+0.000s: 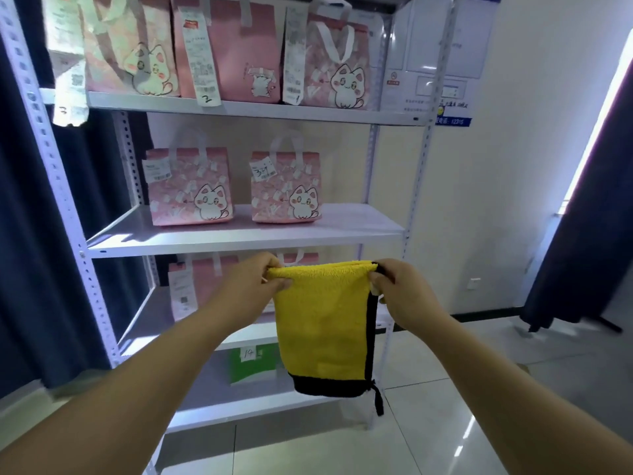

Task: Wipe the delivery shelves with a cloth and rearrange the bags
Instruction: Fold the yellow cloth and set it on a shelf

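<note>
Left hand [256,286] and right hand [397,289] pinching top corners of yellow cloth [322,323]; risk: hanging tail below snagging shelf edge [239,248], slipping.

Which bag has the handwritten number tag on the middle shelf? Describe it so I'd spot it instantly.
Find the white metal rack and its middle shelf, which holds two pink cat bags. Take the right-hand bag. Unlike its neighbour, it carries a small tilted tag with handwritten digits at its upper left.

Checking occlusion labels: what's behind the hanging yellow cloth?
The yellow fleece cloth with black trim, pinched by the left hand and right hand, covers part of the white metal shelf unit; a pink bag's handle shows above, the rest is hidden.
</note>
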A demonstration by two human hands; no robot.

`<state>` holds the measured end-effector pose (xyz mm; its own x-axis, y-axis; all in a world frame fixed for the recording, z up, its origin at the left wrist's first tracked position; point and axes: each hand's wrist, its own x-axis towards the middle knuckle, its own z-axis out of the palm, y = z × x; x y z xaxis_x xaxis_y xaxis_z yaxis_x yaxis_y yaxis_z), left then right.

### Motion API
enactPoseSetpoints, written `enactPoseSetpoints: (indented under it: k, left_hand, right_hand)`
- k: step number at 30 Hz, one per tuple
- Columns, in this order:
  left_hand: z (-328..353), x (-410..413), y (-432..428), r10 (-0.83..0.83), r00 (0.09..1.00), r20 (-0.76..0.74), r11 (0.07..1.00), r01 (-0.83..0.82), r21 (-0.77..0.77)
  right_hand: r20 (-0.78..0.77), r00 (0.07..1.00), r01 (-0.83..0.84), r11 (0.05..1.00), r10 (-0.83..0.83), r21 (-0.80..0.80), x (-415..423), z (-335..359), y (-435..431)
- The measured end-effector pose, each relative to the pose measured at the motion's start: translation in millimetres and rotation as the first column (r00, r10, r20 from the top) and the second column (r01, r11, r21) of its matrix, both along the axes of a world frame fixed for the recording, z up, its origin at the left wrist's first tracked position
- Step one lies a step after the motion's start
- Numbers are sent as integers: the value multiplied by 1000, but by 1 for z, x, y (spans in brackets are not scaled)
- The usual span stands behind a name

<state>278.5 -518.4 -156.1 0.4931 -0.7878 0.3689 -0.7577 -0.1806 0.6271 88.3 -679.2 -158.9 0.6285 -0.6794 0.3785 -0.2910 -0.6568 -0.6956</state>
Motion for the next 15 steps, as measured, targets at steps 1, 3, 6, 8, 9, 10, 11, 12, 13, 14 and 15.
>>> enactPoseSetpoints:
  k: [1,3,6,8,9,10,11,12,13,14,15]
  left_hand:
    - [-1,3,-14,-12,1000,-7,1000,12,6]
    - [-2,8,-43,-12,1000,-23,1000,12,-4]
    - [0,15,-93,19,996,-88,998,-24,-58]
    - [4,20,-127,22,988,-155,996,-35,-81]
    - [6,23,-143,16,981,-192,995,-34,-94]
    - [8,26,-159,8,975,-222,994,-33,-109]
    - [10,29,-173,4,972,-236,992,-34,-125]
    - [12,33,-187,0,971,-239,989,-35,-144]
    - [13,37,-199,-7,971,-239,986,-33,-162]
    - [14,40,-211,-16,969,-246,983,-30,-181]
    - [15,44,-222,-26,966,-258,979,-27,-200]
  right_hand:
    - [-8,1000,5,1000,-5,-3,0,0,-14]
    - [-3,1000,1,1000,-1,2,2,-1,-44]
    - [21,1000,-17,999,16,32,9,2,-95]
    - [26,1000,-16,997,14,71,16,5,-130]
    - [46,999,-23,993,18,119,20,7,-147]
    - [80,996,-40,983,26,179,25,9,-163]
    - [123,992,-63,970,35,235,31,11,-178]
    - [166,985,-90,957,45,275,36,13,-193]
    - [203,978,-116,946,55,303,41,15,-206]
    - [232,971,-137,937,63,321,46,17,-217]
    - [249,966,-152,932,70,329,51,18,-229]
